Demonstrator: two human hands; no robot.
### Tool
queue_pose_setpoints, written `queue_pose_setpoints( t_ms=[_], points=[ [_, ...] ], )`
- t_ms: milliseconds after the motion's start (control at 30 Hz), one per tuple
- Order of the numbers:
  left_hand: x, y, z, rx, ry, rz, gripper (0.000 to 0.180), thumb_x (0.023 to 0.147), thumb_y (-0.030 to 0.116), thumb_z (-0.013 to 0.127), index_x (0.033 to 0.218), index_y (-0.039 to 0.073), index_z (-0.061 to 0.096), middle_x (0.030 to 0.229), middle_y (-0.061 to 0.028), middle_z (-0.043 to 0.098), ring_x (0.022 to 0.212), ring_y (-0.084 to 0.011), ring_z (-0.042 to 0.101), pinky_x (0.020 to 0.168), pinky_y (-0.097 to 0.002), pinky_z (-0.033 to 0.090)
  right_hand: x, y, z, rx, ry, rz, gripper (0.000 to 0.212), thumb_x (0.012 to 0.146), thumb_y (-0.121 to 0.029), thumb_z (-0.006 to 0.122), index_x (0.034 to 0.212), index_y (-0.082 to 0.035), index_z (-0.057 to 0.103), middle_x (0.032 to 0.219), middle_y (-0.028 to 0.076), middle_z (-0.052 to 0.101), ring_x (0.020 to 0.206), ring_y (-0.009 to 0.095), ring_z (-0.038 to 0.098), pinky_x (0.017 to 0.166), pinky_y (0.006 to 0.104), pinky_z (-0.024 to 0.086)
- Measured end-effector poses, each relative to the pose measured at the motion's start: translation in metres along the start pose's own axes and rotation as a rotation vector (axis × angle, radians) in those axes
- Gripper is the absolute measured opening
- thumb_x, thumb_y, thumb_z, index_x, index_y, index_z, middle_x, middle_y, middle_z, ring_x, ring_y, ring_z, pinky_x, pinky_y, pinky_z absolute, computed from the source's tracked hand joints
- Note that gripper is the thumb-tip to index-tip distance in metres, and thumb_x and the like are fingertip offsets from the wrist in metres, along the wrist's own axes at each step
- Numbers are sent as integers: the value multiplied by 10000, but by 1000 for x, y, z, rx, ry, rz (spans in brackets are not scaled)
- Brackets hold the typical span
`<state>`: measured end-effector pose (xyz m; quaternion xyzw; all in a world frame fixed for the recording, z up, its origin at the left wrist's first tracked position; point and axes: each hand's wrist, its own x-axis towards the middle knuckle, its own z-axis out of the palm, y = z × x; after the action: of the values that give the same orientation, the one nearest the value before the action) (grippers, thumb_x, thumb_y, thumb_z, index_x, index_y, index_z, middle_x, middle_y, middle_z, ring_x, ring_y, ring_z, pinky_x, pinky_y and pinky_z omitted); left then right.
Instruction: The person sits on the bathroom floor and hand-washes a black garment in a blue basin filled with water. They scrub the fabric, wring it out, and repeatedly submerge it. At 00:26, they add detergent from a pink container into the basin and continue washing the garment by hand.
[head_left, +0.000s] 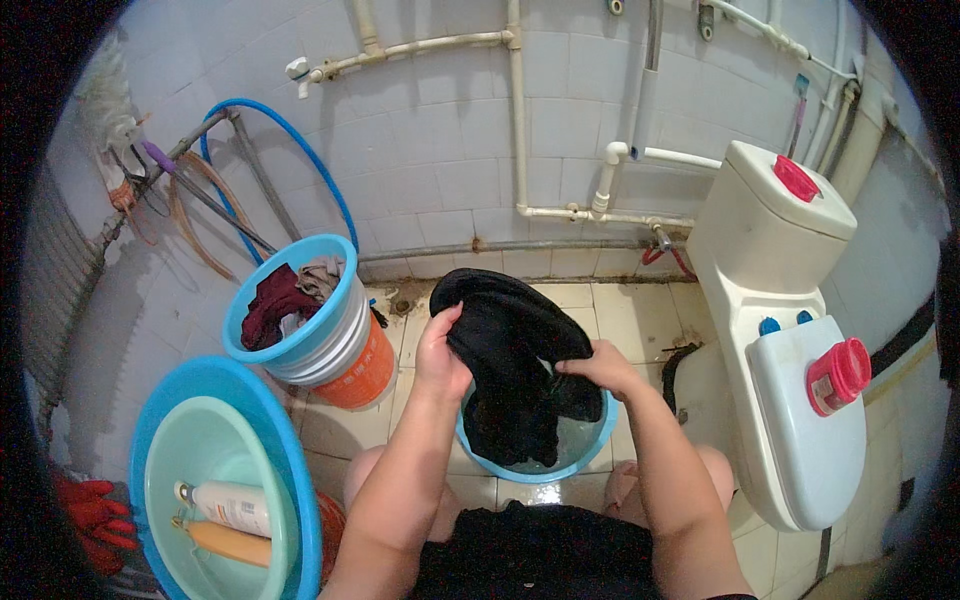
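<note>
A black cloth garment (510,350) hangs in folds between my two hands, its lower part down in a blue basin (545,474) on the floor. Cloudy water (577,440) shows in the basin beside the cloth. My left hand (442,355) grips the garment's left side, thumb on top. On the right, my right hand (605,368) pinches its other edge above the basin's rim. The garment's exact kind cannot be made out.
Left of me, a bucket (345,340) carries a blue basin (238,345) of dark red and grey clothes (285,305). Nearer, a pale green basin (165,470) holds two bottles (235,507). A toilet (800,400) with a red tub (840,376) on its lid stands right. Pipes (517,120) line the tiled wall.
</note>
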<state>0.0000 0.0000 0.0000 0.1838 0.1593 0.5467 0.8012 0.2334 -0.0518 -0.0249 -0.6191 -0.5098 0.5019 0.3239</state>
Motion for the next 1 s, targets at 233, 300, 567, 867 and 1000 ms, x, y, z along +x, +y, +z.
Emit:
queue_pose_setpoints(
  t_ms=[233, 300, 567, 867, 1000],
  points=[
    [4, 10, -9, 287, 157, -31, 308, 788, 91, 536, 1086, 12, 541, 982, -99, 612, 876, -245, 591, 809, -366, 476, 9, 13, -25, 771, 97, 116, 238, 770, -191, 568, 920, -6, 575, 772, 100, 619, 667, 227, 600, 644, 343, 497],
    [0, 0, -1, 511, 125, -8, 300, 767, 34, 540, 1067, 15, 534, 927, -94, 604, 838, -221, 586, 770, -348, 480, 3, 6, -25, 1033, 51, 163, 256, 790, -226, 534, 923, -10, 562, 770, 121, 617, 687, 255, 603, 671, 368, 503],
    [13, -47, -39, 1164, 132, 190, 340, 828, 168, 546, 1120, -2, 512, 976, -89, 583, 879, -195, 547, 834, -318, 425, -18, -27, -6, 1117, -191, 2, 316, 798, -253, 543, 969, 11, 523, 826, 132, 605, 755, 277, 602, 799, 450, 492],
    [-7, -56, 2, 530, -181, -413, 694, 899, 620, 196, 1093, 55, 548, 1019, -65, 612, 948, -166, 558, 825, -311, 416, -39, -41, 8, 952, -506, -162, 561, 758, -131, 608, 1265, -11, 398, 1097, 123, 571, 963, 229, 596, 853, 359, 488],
    [6, -45, 11, 26, -173, -141, 725, 879, 626, 277, 1239, 14, 422, 1203, -100, 517, 1143, -247, 457, 996, -415, 343, -38, -29, 11, 881, -564, -91, 600, 772, -157, 615, 1306, -33, 371, 1170, 124, 543, 1044, 243, 561, 882, 388, 471]
  ],
)
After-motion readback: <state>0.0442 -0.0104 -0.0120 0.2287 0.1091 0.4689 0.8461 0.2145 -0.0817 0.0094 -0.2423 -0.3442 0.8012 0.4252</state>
